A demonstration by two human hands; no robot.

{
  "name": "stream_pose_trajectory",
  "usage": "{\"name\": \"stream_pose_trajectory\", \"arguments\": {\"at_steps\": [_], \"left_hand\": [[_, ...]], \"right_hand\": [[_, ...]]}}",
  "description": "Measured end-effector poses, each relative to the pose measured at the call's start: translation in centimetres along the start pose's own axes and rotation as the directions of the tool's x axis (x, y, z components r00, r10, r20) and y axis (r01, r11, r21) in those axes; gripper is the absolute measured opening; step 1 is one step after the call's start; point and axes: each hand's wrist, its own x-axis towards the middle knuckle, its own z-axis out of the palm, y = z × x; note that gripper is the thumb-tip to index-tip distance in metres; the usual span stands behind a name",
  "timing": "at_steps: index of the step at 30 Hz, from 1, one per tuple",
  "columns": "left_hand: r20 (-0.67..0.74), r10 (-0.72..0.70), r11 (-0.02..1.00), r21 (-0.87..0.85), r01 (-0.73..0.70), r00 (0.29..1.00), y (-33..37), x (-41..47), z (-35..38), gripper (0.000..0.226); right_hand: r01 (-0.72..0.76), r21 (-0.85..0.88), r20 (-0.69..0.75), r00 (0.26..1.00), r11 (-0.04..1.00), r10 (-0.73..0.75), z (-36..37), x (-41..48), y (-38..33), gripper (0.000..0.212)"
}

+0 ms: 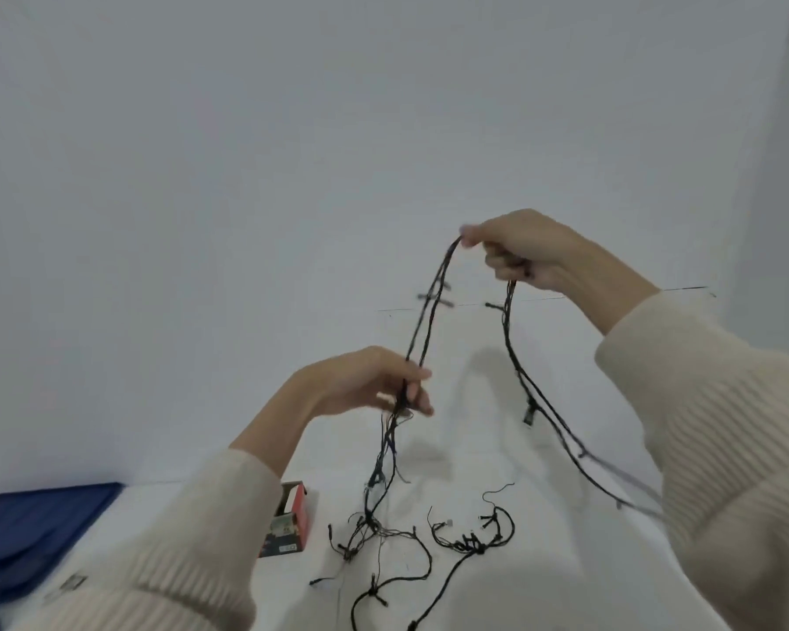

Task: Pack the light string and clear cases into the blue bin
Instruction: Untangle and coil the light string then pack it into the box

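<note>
Bright and evenly diffuse. Faint soft shadows on the flat white tabletop [465,457]. Slightly blurred, bowed toward edges.

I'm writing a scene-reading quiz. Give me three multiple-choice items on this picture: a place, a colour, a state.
1. Where is the blue bin? A) lower left, beside the left sleeve B) top centre C) far right
2. What colour is the wire of the light string? A) white B) black C) green
3. How is the string held? A) by nothing B) by one hand C) left hand and right hand both grip it
Key: A, its blue edge shows by that sleeve; B, dark strands stand out against the white table; C, each hand grips a strand.
</note>
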Motion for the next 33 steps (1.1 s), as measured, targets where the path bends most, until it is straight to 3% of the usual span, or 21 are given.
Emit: {"name": "stream_pose_trajectory", "arguments": {"at_steps": [4, 8, 11, 13, 16, 19, 21, 23, 25, 26, 27, 28, 29, 30, 31, 33], "left_hand": [[-0.013, -0.079, 0.996, -0.030, 0.078, 0.997, -2.7, 0.1, 0.3, 0.039], [-0.016, -0.256, 0.934, 0.253, 0.251, 0.967, -4.9, -0.7, -0.4, 0.038], [-0.073, -0.291, 0.929, 0.215, 0.300, 0.954, -6.4, -2.1, -1.8, 0.042], [-0.211, -0.204, 0.972, 0.074, 0.224, 0.956, -6.2, -2.7, -2.9, 0.043], [-0.484, -0.053, 0.962, -0.258, -0.084, 0.873, -3.2, -2.8, -5.1, 0.042], [-0.571, 0.087, 0.911, -0.286, -0.298, 0.816, 2.7, -2.9, -7.0, 0.040], [-0.544, 0.145, 0.942, -0.181, -0.284, 0.826, 6.7, -3.2, -7.5, 0.038], [-0.516, 0.146, 0.987, 0.025, -0.156, 0.844, 9.6, -3.2, -7.6, 0.037], [-0.475, 0.126, 0.984, 0.172, -0.049, 0.871, 11.3, -2.7, -7.0, 0.036], [-0.452, 0.119, 0.978, 0.206, -0.027, 0.884, 11.9, -2.3, -6.5, 0.035], [-0.428, 0.114, 0.974, 0.227, -0.015, 0.896, 12.3, -1.7, -5.7, 0.035], [-0.404, 0.109, 0.971, 0.240, -0.009, 0.908, 12.5, -1.0, -4.9, 0.036], [-0.376, 0.099, 0.968, 0.250, -0.002, 0.921, 12.6, -0.3, -4.1, 0.036], [-0.345, 0.086, 0.966, 0.259, 0.006, 0.934, 12.5, 0.4, -3.3, 0.037], [-0.316, 0.074, 0.962, 0.271, 0.015, 0.946, 12.3, 1.0, -2.6, 0.037], [-0.273, 0.058, 0.956, 0.293, 0.026, 0.960, 11.7, 1.7, -1.8, 0.038]], "right_hand": [[0.065, 0.246, -0.284, 0.959, 0.967, 0.008, -0.9, 0.7, 0.8, 0.020], [0.216, 0.499, -0.497, 0.865, 0.839, 0.074, -3.4, 1.6, 1.2, 0.021], [0.235, 0.495, -0.577, 0.809, 0.837, 0.115, -5.8, 1.8, 1.8, 0.025], [0.180, 0.413, -0.596, 0.795, 0.893, 0.115, -6.6, 1.6, 2.8, 0.025], [-0.015, 0.182, -0.515, 0.850, 0.983, 0.109, -6.7, 1.3, 4.5, 0.026], [-0.214, -0.162, -0.357, 0.923, 0.963, 0.145, -6.6, 1.0, 6.0, 0.018], [-0.296, -0.355, -0.257, 0.943, 0.887, 0.211, -6.6, 0.7, 7.0, 0.013], [-0.345, -0.586, -0.163, 0.936, 0.733, 0.311, -6.6, 0.0, 7.6, 0.011], [-0.287, -0.827, -0.079, 0.910, 0.483, 0.406, -6.0, -0.8, 7.4, 0.015], [-0.205, -0.873, -0.003, 0.911, 0.444, 0.413, -5.5, -1.0, 7.2, 0.018], [-0.127, -0.843, 0.086, 0.927, 0.523, 0.364, -4.7, -1.0, 6.7, 0.023], [-0.084, -0.718, 0.161, 0.946, 0.691, 0.283, -3.8, -1.1, 6.0, 0.030], [-0.055, -0.515, 0.224, 0.955, 0.855, 0.197, -2.8, -1.2, 5.1, 0.036], [-0.028, -0.293, 0.282, 0.953, 0.956, 0.114, -1.6, -1.3, 4.2, 0.041], [-0.020, -0.125, 0.326, 0.944, 0.992, 0.060, -0.6, -1.2, 3.5, 0.042], [-0.032, 0.026, 0.399, 0.917, 0.999, 0.019, 0.7, -1.2, 2.8, 0.032]]}}
